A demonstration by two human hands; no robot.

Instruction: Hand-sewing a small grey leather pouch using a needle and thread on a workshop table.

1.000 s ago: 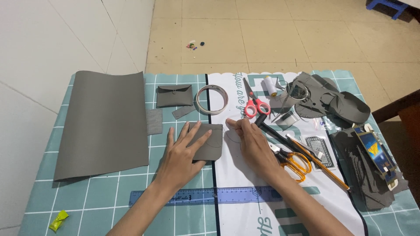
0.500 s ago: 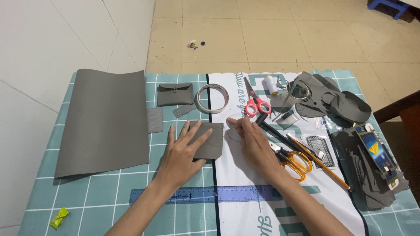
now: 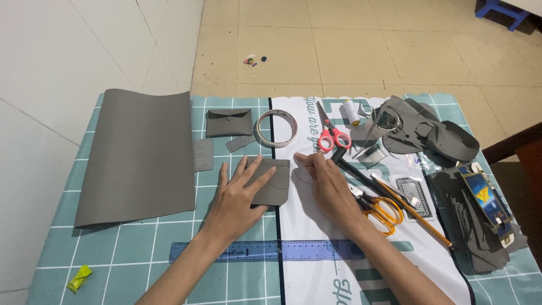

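Left hand [image 3: 237, 197] flat, fingers spread, pressing grey leather piece [image 3: 274, 182]; right hand [image 3: 327, 186] loosely curled, fingertips pinched at its edge, beside orange-handled scissors [image 3: 379, 208].

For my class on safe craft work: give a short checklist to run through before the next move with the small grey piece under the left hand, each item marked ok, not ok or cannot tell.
1. Left hand lies flat on the small grey piece, pinning it: ok.
2. Right hand has its fingertips pinched beside the piece's right edge; whether they hold a tool: cannot tell.
3. Red scissors lie apart from both hands: ok.
4. Orange scissors lie right against the right hand's wrist side: not ok.
5. Blue ruler lies within reach, partly under the forearms: ok.
6. Curved line shows on the piece: ok.
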